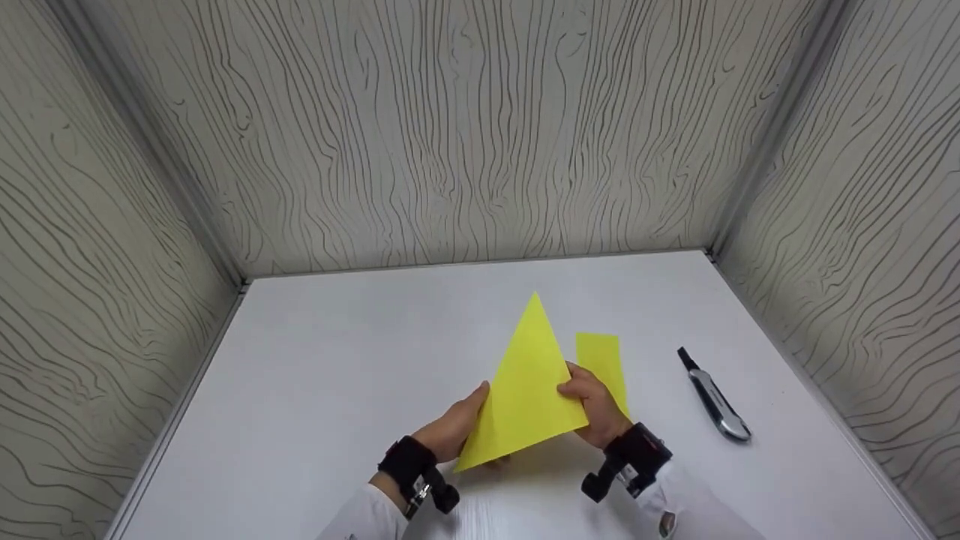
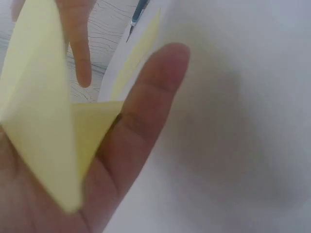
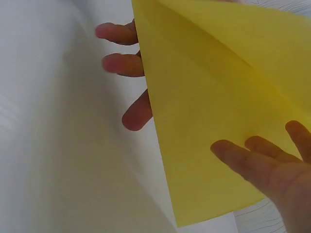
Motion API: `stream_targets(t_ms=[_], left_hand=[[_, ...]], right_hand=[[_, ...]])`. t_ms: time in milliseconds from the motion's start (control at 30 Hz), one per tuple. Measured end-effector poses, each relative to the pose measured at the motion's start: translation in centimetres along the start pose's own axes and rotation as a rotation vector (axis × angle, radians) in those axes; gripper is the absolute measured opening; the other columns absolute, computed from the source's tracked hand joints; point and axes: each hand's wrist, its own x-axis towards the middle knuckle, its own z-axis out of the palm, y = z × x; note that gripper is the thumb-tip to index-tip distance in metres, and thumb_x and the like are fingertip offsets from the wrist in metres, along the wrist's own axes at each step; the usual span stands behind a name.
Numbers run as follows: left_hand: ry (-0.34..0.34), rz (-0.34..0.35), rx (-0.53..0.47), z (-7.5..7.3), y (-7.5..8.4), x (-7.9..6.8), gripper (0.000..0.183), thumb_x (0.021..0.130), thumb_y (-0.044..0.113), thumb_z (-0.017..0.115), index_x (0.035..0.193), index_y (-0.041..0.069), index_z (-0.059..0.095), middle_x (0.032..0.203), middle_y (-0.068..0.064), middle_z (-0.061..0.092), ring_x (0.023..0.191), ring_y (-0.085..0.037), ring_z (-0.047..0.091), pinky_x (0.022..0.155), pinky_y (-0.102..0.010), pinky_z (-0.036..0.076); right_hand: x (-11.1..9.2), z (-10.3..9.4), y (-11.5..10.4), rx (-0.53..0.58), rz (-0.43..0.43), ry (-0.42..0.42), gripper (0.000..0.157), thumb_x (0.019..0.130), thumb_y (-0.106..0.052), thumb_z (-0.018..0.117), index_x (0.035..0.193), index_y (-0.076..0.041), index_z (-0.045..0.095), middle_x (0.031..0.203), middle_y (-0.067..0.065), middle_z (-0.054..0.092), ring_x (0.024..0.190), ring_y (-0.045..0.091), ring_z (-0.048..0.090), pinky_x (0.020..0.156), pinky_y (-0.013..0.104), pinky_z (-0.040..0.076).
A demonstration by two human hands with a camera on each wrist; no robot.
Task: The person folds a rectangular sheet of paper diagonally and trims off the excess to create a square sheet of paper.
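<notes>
A sheet of yellow paper (image 1: 525, 382), folded into a triangle, is held above the white table with its tip pointing away from me. The right wrist view shows its layers (image 3: 189, 121) standing apart. My left hand (image 1: 454, 427) supports the left side, thumb along the edge. In the left wrist view the paper (image 2: 41, 92) lies against the palm, and the visible finger (image 2: 146, 102) is straight. My right hand (image 1: 600, 409) pinches the right edge, thumb on top and fingers beneath. Part of the left hand is hidden by the paper.
A yellow paper strip (image 1: 600, 356) lies on the table (image 1: 337, 360) partly behind the right hand. Further right is a grey and black utility knife (image 1: 716, 401). Wood-patterned panels (image 1: 465, 135) enclose the table at the back and both sides.
</notes>
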Motion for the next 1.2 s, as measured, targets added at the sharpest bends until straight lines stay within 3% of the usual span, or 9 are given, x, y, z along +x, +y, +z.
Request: stream_targets(t_ms=[67,167,300,467,633,800,1000,1100,1200], left_hand=[[-0.001,0.027,0.01,-0.1,0.2,0.2,0.052,0.118,0.05,0.031,0.109,0.011,0.065,0.092,-0.002,0.069,0.082,-0.016,0.071,0.072,-0.032,0.061],[0.077,0.047,0.054,-0.6,0.2,0.4,0.041,0.115,0.041,0.046,0.124,0.006,0.065,0.104,-0.004,0.069,0.09,-0.015,0.067,0.076,-0.027,0.057],[0.207,0.07,0.052,-1.3,0.1,0.5,0.058,0.11,0.032,0.062,0.153,-0.004,0.046,0.125,-0.014,0.067,0.1,-0.02,0.068,0.085,-0.031,0.059],[0.357,0.128,0.033,-2.3,0.3,0.5,0.062,0.102,0.019,0.074,0.154,0.001,0.044,0.118,-0.015,0.065,0.094,-0.02,0.065,0.08,-0.03,0.058],[0.401,0.161,0.065,-3.4,0.1,0.2,0.047,0.098,0.007,0.077,0.141,-0.001,0.061,0.113,-0.012,0.064,0.091,-0.017,0.062,0.074,-0.025,0.056],[0.473,0.173,0.308,-4.2,-0.1,0.0,0.042,0.094,0.01,0.08,0.132,-0.005,0.071,0.124,-0.018,0.066,0.104,-0.024,0.063,0.089,-0.034,0.059],[0.553,0.184,0.61,-4.2,-1.0,0.2,0.051,0.097,0.025,0.082,0.131,-0.011,0.068,0.13,-0.025,0.066,0.126,-0.04,0.062,0.112,-0.057,0.051],[0.575,0.151,0.737,-3.7,-1.5,0.4,0.063,0.094,0.04,0.085,0.127,-0.011,0.068,0.124,-0.021,0.066,0.116,-0.035,0.066,0.108,-0.055,0.054],[0.588,0.118,0.883,-3.1,-1.9,0.6,0.064,0.086,0.05,0.091,0.111,-0.006,0.072,0.11,-0.014,0.064,0.093,-0.027,0.063,0.088,-0.047,0.058]], right_hand=[[-0.1,-0.2,-0.2,-0.001,-0.002,-0.01,0.051,0.104,0.003,0.031,0.136,-0.017,0.066,0.12,-0.001,0.079,0.107,0.013,0.078,0.093,0.029,0.064],[-0.3,-0.7,-0.3,-0.013,0.008,0.017,0.052,0.102,0.004,0.031,0.135,-0.017,0.065,0.12,-0.001,0.078,0.108,0.013,0.077,0.094,0.029,0.063],[-0.6,-1.2,-0.2,-0.09,0.046,0.111,0.048,0.1,0.001,0.035,0.136,-0.016,0.063,0.118,-0.003,0.076,0.107,0.012,0.075,0.094,0.029,0.062],[-0.6,-1.6,0.2,-0.234,0.138,0.246,0.047,0.1,-0.002,0.042,0.144,-0.005,0.058,0.115,-0.004,0.075,0.104,0.011,0.072,0.092,0.028,0.06],[-0.4,-1.9,0.7,-0.366,0.245,0.366,0.049,0.099,-0.005,0.051,0.146,0.007,0.056,0.109,-0.001,0.077,0.098,0.012,0.075,0.084,0.028,0.063],[-0.4,-1.7,1.3,-0.568,0.358,0.481,0.006,0.094,-0.009,0.066,0.094,-0.003,0.065,0.085,0.001,0.074,0.071,0.013,0.07,0.06,0.029,0.059],[-0.8,-1.1,2.0,-0.791,0.39,0.508,0.028,0.09,-0.009,0.079,0.073,-0.011,0.057,0.061,-0.002,0.058,0.052,0.011,0.056,0.05,0.024,0.05],[-1.0,-0.9,2.6,-0.87,0.424,0.481,0.031,0.09,-0.01,0.081,0.07,-0.011,0.058,0.056,-0.003,0.057,0.049,0.01,0.057,0.048,0.023,0.049],[-1.1,-0.8,3.1,-0.917,0.476,0.44,0.036,0.091,-0.012,0.082,0.064,-0.012,0.059,0.052,-0.003,0.059,0.045,0.009,0.06,0.045,0.022,0.048]])
